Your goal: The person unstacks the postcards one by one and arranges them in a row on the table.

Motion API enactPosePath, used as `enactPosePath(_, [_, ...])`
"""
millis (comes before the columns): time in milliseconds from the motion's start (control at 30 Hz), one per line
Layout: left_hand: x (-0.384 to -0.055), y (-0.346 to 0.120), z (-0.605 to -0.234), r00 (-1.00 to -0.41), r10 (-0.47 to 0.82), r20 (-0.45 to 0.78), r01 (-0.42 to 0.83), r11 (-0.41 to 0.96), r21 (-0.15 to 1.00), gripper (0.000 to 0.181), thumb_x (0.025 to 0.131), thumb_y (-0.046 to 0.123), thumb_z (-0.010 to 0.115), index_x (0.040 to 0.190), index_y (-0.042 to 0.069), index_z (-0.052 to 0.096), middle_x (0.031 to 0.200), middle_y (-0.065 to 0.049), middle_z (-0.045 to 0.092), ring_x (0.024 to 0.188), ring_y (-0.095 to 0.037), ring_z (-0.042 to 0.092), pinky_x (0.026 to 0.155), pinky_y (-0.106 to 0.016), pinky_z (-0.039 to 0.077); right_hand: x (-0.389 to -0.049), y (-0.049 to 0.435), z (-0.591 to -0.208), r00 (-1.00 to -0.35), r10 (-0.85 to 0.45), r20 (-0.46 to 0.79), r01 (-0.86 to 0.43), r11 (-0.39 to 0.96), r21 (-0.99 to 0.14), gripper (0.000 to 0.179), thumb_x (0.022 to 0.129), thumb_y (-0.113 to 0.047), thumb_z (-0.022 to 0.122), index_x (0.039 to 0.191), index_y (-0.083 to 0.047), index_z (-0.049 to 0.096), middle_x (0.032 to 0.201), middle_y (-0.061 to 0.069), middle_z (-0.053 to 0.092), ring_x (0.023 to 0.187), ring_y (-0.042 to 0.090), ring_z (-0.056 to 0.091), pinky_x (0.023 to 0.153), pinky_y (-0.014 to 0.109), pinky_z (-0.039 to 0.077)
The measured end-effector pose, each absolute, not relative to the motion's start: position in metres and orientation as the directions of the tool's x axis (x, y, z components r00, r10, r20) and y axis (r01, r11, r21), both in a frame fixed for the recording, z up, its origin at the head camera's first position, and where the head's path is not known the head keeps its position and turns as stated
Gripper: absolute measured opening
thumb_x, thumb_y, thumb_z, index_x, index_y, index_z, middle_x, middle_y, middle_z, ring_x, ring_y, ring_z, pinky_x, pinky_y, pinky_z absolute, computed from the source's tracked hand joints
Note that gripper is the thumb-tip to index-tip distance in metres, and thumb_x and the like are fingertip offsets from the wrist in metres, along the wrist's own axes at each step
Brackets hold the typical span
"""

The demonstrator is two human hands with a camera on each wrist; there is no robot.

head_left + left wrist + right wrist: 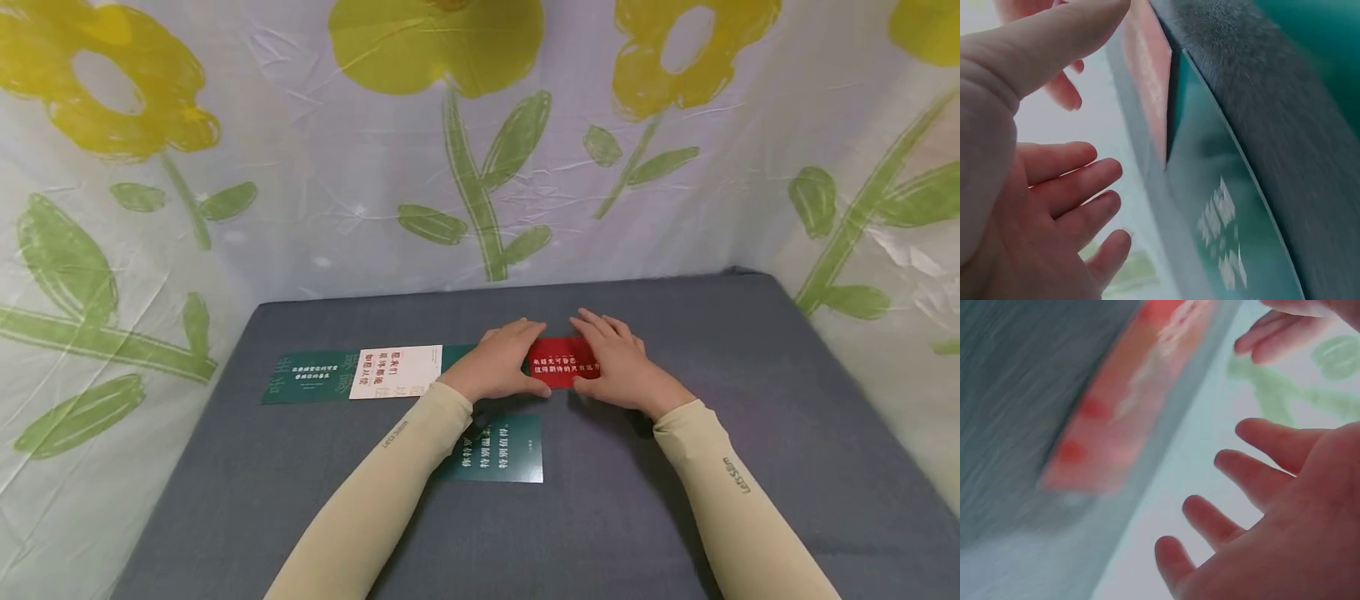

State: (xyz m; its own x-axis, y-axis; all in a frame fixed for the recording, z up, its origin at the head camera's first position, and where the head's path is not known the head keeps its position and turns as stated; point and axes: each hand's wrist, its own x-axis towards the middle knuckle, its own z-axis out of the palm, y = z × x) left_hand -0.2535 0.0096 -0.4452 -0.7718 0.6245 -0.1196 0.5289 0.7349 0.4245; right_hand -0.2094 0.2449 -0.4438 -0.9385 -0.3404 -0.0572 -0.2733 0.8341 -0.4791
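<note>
A red card (561, 365) with white lettering lies on the table between my two hands. My left hand (501, 358) is over its left end, fingers spread and relaxed, with the thumb by the card's near edge. Over the right end is my right hand (618, 362), its fingers apart and nothing gripped. In the left wrist view, the red card meets the corner of a green card (1222, 194), which my left hand partly hides in the head view. Blurred, the red card (1129, 406) also shows beside my right fingers in the right wrist view.
Farther left in the row lie a white card (405, 372) and another green card (309, 382). A separate green card (517, 450) lies nearer, partly under my left forearm. The table has a dark grey cloth (600, 517); a flower-printed curtain (322, 192) hangs behind.
</note>
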Motion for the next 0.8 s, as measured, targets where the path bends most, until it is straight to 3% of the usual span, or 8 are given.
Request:
enactPosePath(167, [-0.232, -0.03, -0.436, -0.79, 0.603, -0.11, 0.512, 0.747, 0.425, 0.106, 0.088, 0.051, 0.088, 0.17, 0.012, 0.035, 0.175, -0.009, 0.039, 0.167, -0.028, 0.029, 0.136, -0.053, 0.024, -0.189, 0.207, -0.432, -0.895, -0.446, 0.004, -0.403, 0.804, -0.436, 0.095, 0.088, -0.03, 0.085, 0.167, -0.008, 0.038, 0.177, 0.017, 0.03, 0.16, 0.048, 0.026, 0.12, 0.08, 0.029])
enactPosePath(333, [-0.204, -0.066, -0.432, -0.789, 0.611, -0.065, 0.534, 0.734, 0.419, 0.102, 0.088, 0.049, 0.089, 0.168, 0.01, 0.038, 0.17, -0.011, 0.046, 0.161, -0.029, 0.04, 0.133, -0.055, 0.031, -0.161, 0.178, -0.433, -0.854, -0.519, -0.023, -0.476, 0.799, -0.368, 0.098, 0.085, -0.039, 0.09, 0.165, -0.009, 0.043, 0.173, 0.016, 0.039, 0.159, 0.043, 0.034, 0.123, 0.076, 0.031])
enactPosePath(467, [-0.18, -0.09, -0.437, -0.778, 0.62, -0.102, 0.53, 0.735, 0.422, 0.102, 0.086, 0.049, 0.091, 0.167, 0.01, 0.041, 0.168, -0.009, 0.049, 0.156, -0.03, 0.046, 0.131, -0.053, 0.036, -0.14, 0.167, -0.44, -0.835, -0.548, -0.055, -0.501, 0.797, -0.337, 0.097, 0.085, -0.046, 0.089, 0.163, -0.009, 0.046, 0.169, 0.016, 0.045, 0.157, 0.041, 0.037, 0.125, 0.073, 0.029])
enactPosePath(600, [-0.163, -0.103, -0.441, -0.769, 0.619, -0.157, 0.514, 0.746, 0.422, 0.102, 0.083, 0.046, 0.094, 0.165, 0.011, 0.045, 0.166, -0.007, 0.052, 0.153, -0.028, 0.05, 0.129, -0.051, 0.039, -0.128, 0.16, -0.445, -0.83, -0.554, -0.06, -0.507, 0.795, -0.334, 0.097, 0.083, -0.048, 0.091, 0.161, -0.009, 0.049, 0.163, 0.013, 0.052, 0.152, 0.038, 0.043, 0.125, 0.069, 0.031])
enactPosePath(800, [-0.156, -0.108, -0.44, -0.761, 0.632, -0.144, 0.543, 0.743, 0.391, 0.1, 0.08, 0.038, 0.098, 0.162, 0.009, 0.049, 0.161, -0.007, 0.057, 0.148, -0.028, 0.055, 0.127, -0.049, 0.042, -0.124, 0.15, -0.446, -0.842, -0.533, -0.079, -0.482, 0.811, -0.332, 0.097, 0.079, -0.046, 0.094, 0.159, -0.011, 0.053, 0.157, 0.009, 0.058, 0.145, 0.031, 0.051, 0.124, 0.064, 0.032])
